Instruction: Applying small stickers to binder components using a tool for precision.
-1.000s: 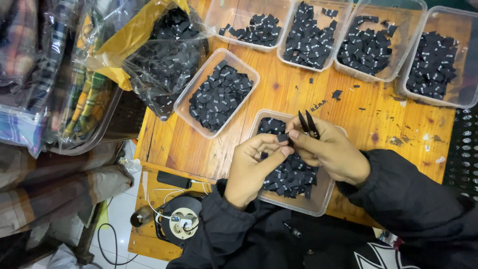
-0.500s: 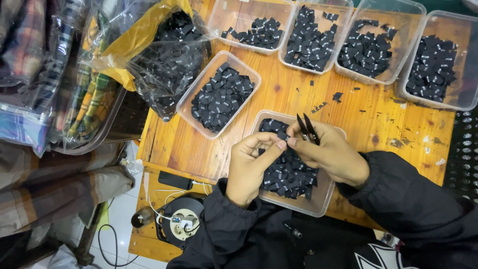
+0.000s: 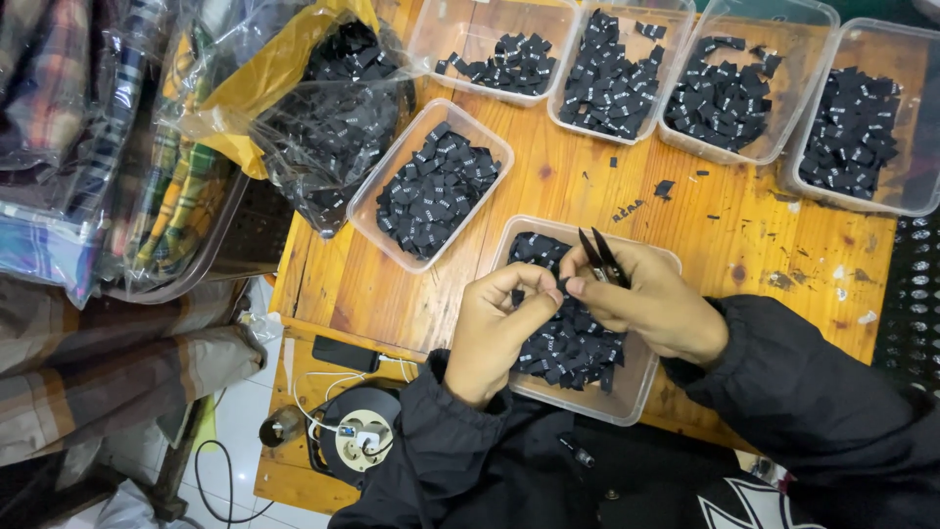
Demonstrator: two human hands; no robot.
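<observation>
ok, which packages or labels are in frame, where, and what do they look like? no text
Small black woven labels: in clear tub under both hands.
Left hand, right hand: pinching one label; right holds black snips.
Second tub: left of it, angled, same labels.
Four clear tubs: row along far edge.
Clear bag: far left, black labels, yellow sheet.
Bagged plaid cloth: left edge.

Both hands, left hand and right hand (gripping black snips), pinch a label above the tray.

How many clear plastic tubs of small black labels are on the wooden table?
6: four along the far edge, one mid-left, one under the hands. More may lie beyond the frame.
</observation>
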